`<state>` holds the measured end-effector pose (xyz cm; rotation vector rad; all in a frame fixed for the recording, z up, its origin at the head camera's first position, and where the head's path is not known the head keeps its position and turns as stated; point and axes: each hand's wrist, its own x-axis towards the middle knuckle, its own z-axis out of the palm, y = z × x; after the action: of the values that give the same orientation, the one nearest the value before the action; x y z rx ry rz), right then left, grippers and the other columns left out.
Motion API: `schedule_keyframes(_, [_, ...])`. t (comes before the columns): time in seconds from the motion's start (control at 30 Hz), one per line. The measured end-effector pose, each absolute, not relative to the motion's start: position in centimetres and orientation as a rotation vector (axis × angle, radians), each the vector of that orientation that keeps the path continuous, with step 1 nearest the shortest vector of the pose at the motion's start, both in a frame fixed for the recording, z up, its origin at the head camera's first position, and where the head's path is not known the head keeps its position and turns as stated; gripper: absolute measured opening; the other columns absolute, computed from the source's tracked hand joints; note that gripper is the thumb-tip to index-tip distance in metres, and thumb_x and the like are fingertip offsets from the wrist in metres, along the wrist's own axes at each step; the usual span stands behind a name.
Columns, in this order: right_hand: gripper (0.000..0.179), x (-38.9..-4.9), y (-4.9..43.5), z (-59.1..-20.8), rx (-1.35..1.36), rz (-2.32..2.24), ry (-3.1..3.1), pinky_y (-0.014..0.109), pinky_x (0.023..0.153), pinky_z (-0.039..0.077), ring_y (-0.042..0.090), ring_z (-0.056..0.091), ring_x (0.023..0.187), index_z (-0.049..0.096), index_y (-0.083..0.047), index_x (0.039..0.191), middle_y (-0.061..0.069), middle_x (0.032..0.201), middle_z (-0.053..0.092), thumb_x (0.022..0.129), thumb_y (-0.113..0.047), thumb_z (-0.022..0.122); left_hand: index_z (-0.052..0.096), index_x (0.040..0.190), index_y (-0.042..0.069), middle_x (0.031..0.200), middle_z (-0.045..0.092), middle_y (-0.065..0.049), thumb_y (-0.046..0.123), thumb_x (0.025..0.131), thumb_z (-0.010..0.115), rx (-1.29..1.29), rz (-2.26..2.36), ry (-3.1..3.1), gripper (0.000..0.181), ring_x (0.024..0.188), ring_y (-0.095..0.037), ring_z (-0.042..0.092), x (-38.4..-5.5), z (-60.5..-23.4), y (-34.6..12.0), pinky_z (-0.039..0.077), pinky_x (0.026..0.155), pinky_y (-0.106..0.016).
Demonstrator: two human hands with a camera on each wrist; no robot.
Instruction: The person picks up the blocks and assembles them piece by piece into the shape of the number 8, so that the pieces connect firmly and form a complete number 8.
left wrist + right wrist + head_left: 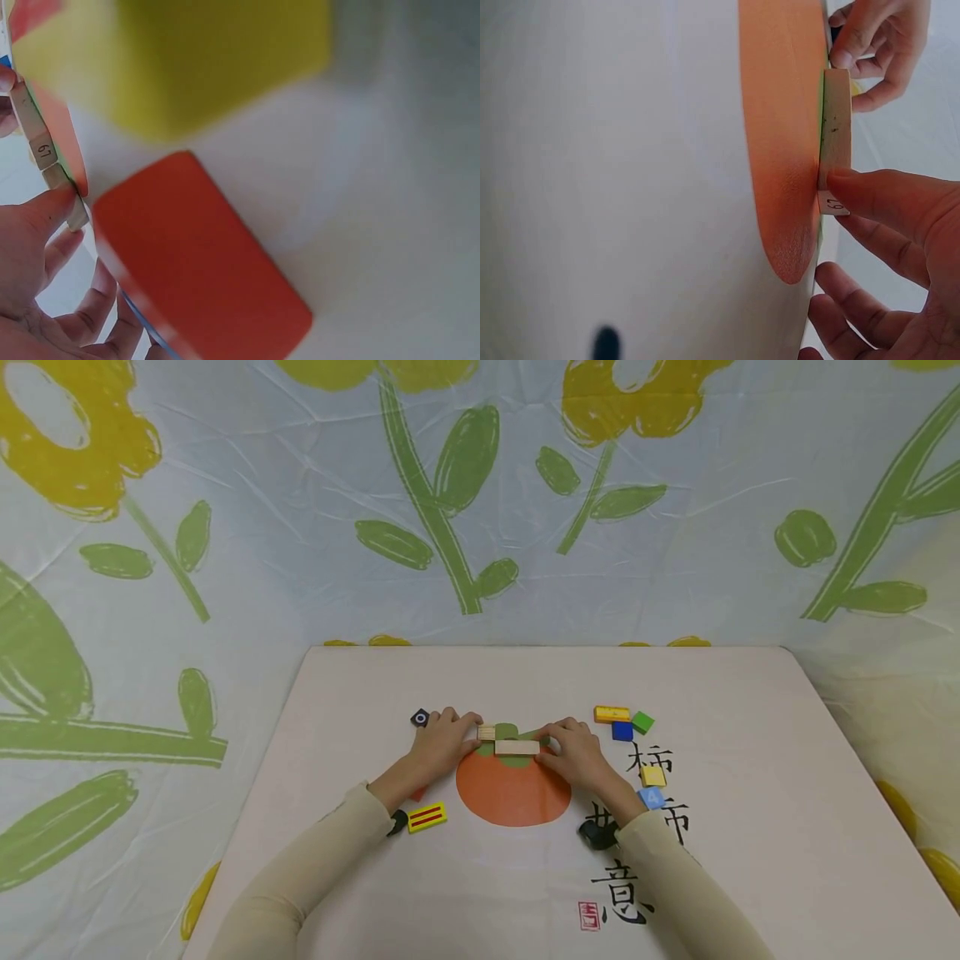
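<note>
In the head view, my left hand point(442, 745) pinches a small pale wooden block point(487, 732) between thumb and fingers. My right hand point(574, 753) holds the right end of a longer pale wooden block point(517, 747). The two blocks sit close together over the green top of an orange persimmon print point(513, 793). In the right wrist view, my right thumb and index finger grip the wooden block point(835, 127) near an end marked with digits. The left wrist view has my left thumb and a finger on a wooden piece point(78, 216) in line with others.
A red block point(202, 262) and a yellow striped block point(427, 817) lie near my left forearm. A dark block point(420, 717) is beside my left hand. Orange point(612, 714), blue point(622, 731), green point(642, 722), yellow point(653, 776) and light blue point(651, 797) blocks lie right.
</note>
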<state>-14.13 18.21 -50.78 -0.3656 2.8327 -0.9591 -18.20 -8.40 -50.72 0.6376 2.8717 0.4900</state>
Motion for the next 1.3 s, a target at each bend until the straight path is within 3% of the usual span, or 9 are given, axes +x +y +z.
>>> schedule_keyframes(1.3, [0.027,-13.99,18.22,-50.71,-0.373,-0.945,2.844,0.051,0.087,0.037,0.032,0.047,0.108,0.071,-0.012,0.116,0.015,0.120,0.056,0.092,-0.021,0.075,0.055,0.137,0.027,0.106,0.050,-0.007,0.043,0.099,0.062,0.633,0.450,2.920,0.042,0.098,-0.026,0.047,-18.03,-51.31,-8.09,0.048,0.076,-0.049])
